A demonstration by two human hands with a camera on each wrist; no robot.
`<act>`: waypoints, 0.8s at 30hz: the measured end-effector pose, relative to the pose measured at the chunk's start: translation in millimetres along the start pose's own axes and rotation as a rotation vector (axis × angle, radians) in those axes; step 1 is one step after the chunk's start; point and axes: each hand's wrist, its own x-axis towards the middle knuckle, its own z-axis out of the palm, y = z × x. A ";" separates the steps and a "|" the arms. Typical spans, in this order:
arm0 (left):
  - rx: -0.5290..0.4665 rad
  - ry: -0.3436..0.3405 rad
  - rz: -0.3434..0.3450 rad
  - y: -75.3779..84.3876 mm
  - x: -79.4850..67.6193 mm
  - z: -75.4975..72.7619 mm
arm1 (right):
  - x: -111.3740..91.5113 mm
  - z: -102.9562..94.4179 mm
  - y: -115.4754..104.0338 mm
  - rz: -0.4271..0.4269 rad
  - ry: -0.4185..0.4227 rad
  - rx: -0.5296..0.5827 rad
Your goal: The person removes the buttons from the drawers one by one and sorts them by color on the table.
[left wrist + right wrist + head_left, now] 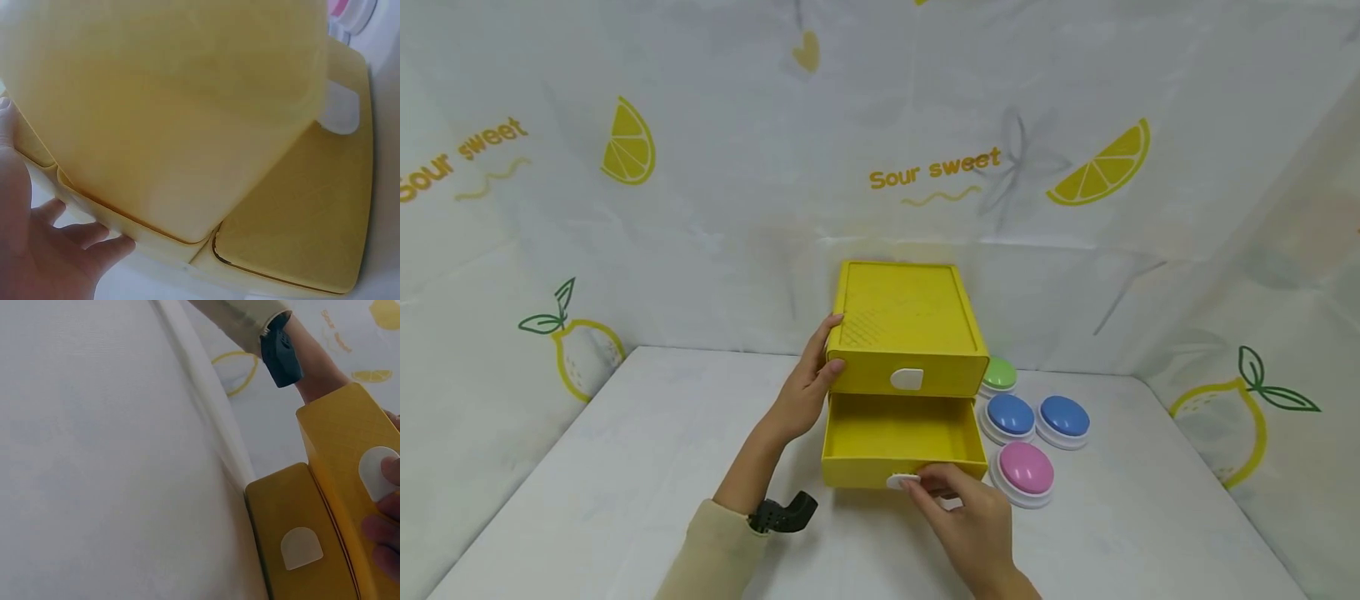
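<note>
A yellow drawer cabinet point(913, 308) stands on the white table. Its middle drawer point(901, 429) is pulled out and shows a bare yellow inside. My right hand point(966, 512) pinches the white handle point(375, 475) of that drawer between thumb and fingers. Against the cabinet's upper left side rests my left hand point(805, 396), thumb at the front edge. In the left wrist view, the spread fingers of the left hand point(62, 250) touch the side wall. The top drawer point(868, 375) is closed, and so is the bottom drawer point(294, 506), which the head view hides.
Right of the cabinet are push buttons on white bases: a pink button point(1026, 468) near the drawer's front corner, two blue ones point(1011, 414), and a green button point(1000, 372) partly behind the cabinet. A white curtain point(715, 208) with lemon prints hangs behind the table.
</note>
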 end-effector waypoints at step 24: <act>0.000 0.013 -0.031 0.9 -0.3 1.3 | 38.9 19.0 27.0 0.023 -0.027 0.014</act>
